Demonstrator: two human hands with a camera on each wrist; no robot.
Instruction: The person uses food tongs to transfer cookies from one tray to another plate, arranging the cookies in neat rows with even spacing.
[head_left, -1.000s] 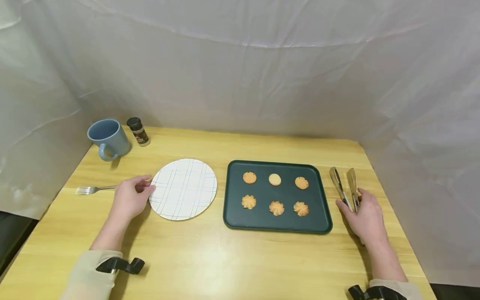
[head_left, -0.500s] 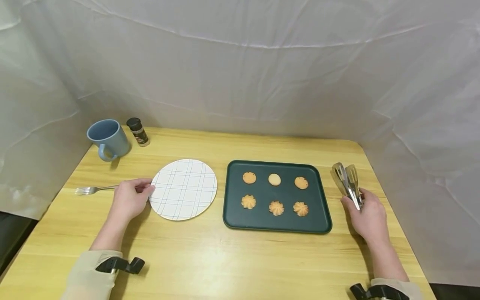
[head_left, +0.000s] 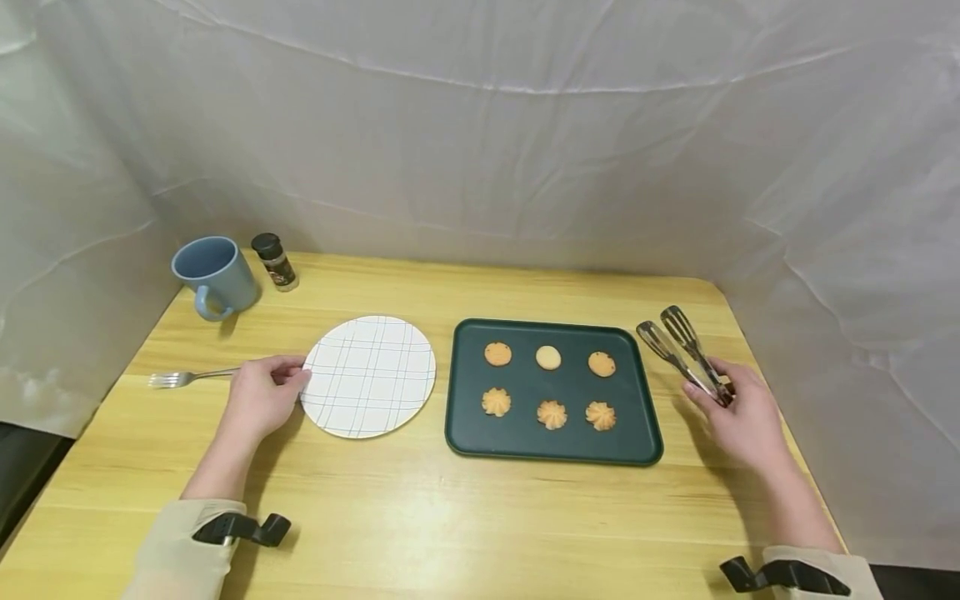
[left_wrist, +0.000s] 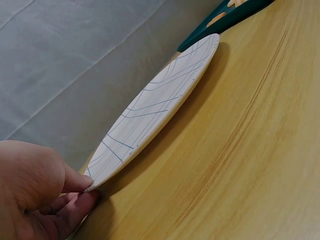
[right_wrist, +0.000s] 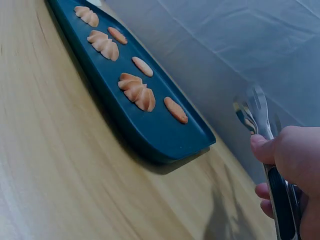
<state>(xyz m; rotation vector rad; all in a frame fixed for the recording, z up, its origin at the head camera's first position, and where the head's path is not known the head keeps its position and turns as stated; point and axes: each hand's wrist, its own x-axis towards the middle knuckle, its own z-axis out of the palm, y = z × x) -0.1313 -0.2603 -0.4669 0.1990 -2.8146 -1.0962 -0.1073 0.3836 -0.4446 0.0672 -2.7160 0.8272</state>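
Observation:
My left hand (head_left: 258,398) pinches the left rim of a round white plate (head_left: 367,377) with blue checked lines. In the left wrist view the thumb lies on top of the rim and fingers are beneath it; the plate (left_wrist: 150,107) lies tilted across that view. Right of the tray, my right hand (head_left: 742,417) grips metal tongs (head_left: 678,362) with slotted heads, raised above the table, their two heads apart and pointing away from me. The right wrist view shows the thumb against the tongs' (right_wrist: 282,200) dark-sided handle.
Between the hands lies a dark green tray (head_left: 525,442) with two rows of cookies (head_left: 551,414), round behind and flower-shaped in front. A fork (head_left: 174,380) lies left of the left hand. A blue mug (head_left: 225,279) and a black-capped spice jar (head_left: 276,265) stand at the back left.
My right hand has lifted the tongs off the table and turned them, so the heads now point toward the back left and stand farther apart. The left hand and plate have hardly moved.

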